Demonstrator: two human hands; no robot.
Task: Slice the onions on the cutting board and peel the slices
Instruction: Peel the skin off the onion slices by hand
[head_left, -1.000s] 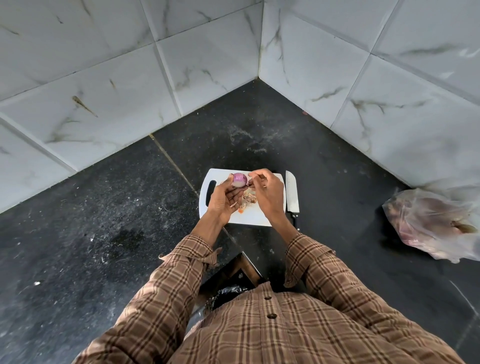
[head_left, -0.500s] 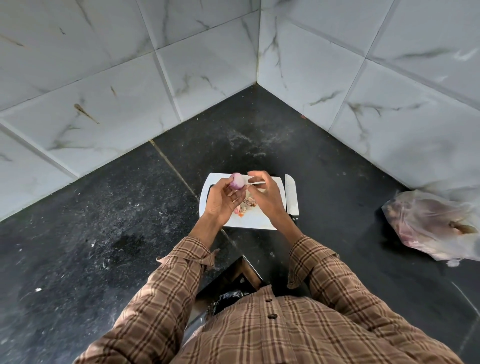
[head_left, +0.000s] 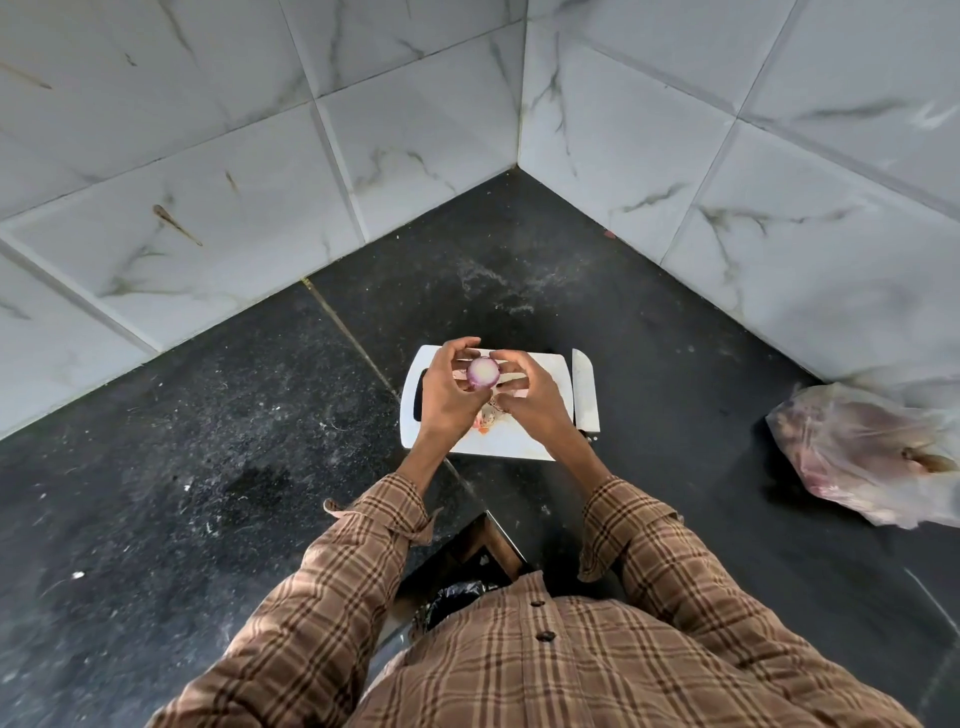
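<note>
Over white board — onion between both hands.

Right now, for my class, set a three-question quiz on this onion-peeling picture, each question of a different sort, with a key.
1. True or false: the knife is in the right hand.
2. What do both hands hold above the cutting board? A) onion piece B) potato C) plastic bag
3. Fill in: the knife lies along the board's ____ edge.

Key: 1. False; it lies on the board, and the right hand and left hand grip the onion piece. 2. A. 3. Right.
</note>
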